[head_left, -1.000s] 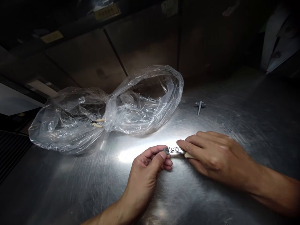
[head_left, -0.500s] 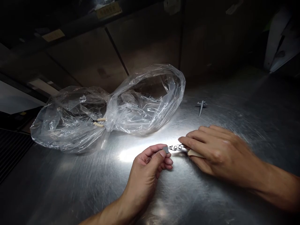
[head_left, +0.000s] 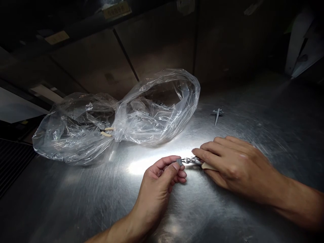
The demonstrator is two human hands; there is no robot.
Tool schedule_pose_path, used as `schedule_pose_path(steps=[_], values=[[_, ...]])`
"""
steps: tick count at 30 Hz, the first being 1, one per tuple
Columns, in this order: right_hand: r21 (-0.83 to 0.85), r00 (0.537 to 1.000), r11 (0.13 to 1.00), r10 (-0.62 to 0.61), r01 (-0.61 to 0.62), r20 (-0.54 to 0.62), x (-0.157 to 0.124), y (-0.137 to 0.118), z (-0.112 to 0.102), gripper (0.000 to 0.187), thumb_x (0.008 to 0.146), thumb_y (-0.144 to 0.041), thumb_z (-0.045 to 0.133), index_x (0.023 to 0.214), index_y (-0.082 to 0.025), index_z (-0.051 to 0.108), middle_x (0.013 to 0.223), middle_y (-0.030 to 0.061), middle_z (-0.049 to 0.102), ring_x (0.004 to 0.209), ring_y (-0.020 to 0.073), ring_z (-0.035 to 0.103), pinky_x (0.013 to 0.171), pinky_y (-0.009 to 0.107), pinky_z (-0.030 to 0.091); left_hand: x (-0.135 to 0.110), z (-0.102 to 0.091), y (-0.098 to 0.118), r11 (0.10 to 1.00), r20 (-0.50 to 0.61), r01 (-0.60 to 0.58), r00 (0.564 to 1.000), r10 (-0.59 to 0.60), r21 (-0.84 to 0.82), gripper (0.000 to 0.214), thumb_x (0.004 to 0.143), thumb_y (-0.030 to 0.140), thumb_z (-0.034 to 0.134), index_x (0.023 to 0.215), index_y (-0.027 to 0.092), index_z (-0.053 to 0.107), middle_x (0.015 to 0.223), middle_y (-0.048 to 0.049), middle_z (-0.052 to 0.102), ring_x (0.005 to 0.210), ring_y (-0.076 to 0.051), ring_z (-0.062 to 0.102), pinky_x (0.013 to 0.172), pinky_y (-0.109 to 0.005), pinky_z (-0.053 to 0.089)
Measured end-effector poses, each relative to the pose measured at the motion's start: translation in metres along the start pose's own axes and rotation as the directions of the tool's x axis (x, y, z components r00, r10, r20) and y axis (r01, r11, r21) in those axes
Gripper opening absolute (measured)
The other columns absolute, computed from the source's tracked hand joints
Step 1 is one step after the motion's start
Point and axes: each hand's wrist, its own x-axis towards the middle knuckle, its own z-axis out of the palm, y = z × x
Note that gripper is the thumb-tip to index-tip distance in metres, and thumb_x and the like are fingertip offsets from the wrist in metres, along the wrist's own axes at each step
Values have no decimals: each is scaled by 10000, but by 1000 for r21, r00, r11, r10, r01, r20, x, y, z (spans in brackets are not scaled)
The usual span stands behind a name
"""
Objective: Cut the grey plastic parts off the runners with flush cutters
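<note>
The left hand [head_left: 158, 182] pinches a small grey plastic part [head_left: 179, 162] between its fingers; the right hand [head_left: 235, 168] clenches side cutters [head_left: 192, 160] just beside it. A slipping grip could nick the fingers or flick the part away.

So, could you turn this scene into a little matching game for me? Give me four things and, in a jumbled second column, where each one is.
Things:
1. small grey piece
2. small metal pliers
3. clear plastic bag
4. pointed grey part

Places:
A. lying apart from the hands on the steel table
B. gripped in the right hand
C. pinched in the left hand
D. bunched up on the table, left of the hands

Pairs: 1-C, 2-B, 3-D, 4-A
</note>
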Motion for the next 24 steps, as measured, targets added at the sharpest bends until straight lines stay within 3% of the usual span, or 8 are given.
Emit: schedule_pose_path(steps=[5,8,10,12,14,15,24], values=[[-4,1000,1000,-1,1,10,-2,2,1,243,942,-124,485,1017,-164,712,765,32,678,650,183,602,611,333,399,0,0,0,1000,0,-5,1000,5,15,225,824,278,768,996,139,728,860,-56,729,739,-126,647,765,-275,524],[181,993,977,99,-110,66,-3,2,2,200,935,-168,541,1032,-183,715,808,32,699,719,194,648,652,328,467,-1,-1,0,999,10,-13,1000,13,36,210,837,282,756,997,148,730,865,-49,725,754,-129,647,769,-277,521],[432,952,850,248,-302,178,0,-1,1,174,936,-205,572,1035,-215,715,863,18,726,766,182,676,682,304,511,-1,-2,-1,997,31,-19,999,17,69,202,852,288,741,1005,157,729,862,-44,726,762,-132,650,779,-285,519],[643,874,592,347,-486,340,4,-6,0,151,935,-223,589,1022,-237,713,892,-4,745,796,162,695,688,263,536,-2,-4,-2,994,65,-25,998,19,104,201,862,293,731,1017,165,725,843,-41,729,760,-135,658,786,-292,519],[735,816,370,367,-568,446,8,-11,-1,123,914,-220,616,993,-230,710,882,-13,748,804,155,700,687,242,547,-2,-5,-3,991,105,-29,994,15,131,201,864,294,731,1023,172,719,836,-44,739,756,-139,670,790,-298,524],[754,804,308,370,-580,466,10,-13,-1,106,898,-218,633,973,-223,708,870,-13,744,808,156,698,692,240,548,-3,-4,-3,989,120,-30,993,13,142,197,862,293,733,1018,173,717,835,-46,743,755,-141,676,788,-299,527],[774,751,72,317,-629,580,13,-13,-3,95,869,-279,652,910,-203,692,828,-3,689,762,141,622,682,252,501,-5,3,0,981,171,-39,985,6,189,183,844,282,754,965,171,671,764,-12,723,713,-124,686,755,-271,537]])
